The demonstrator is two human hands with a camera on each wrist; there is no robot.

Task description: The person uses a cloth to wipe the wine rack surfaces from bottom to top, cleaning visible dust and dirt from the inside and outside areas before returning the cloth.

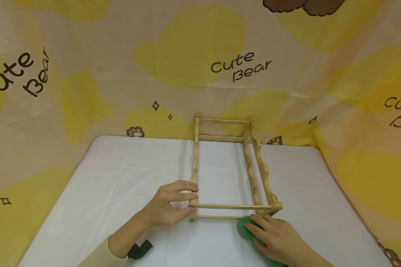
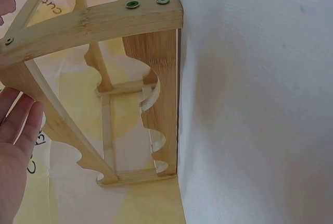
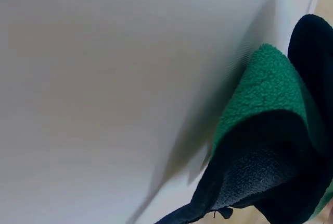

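Note:
A pale wooden rack with scalloped rails stands on the white table, its long side running away from me. My left hand grips the rack's near left corner between thumb and fingers. In the left wrist view, the fingers lie along one scalloped rail, and metal fasteners show on the end bar. At the near right corner, my right hand holds a green cloth against the rack. The right wrist view shows the cloth's fleecy green face and dark edging; that hand is mostly hidden there.
A black object lies by my left forearm at the near edge, partly covered by it. White covering spreads over the table. Yellow patterned fabric hangs behind and on both sides, close to the rack's far end.

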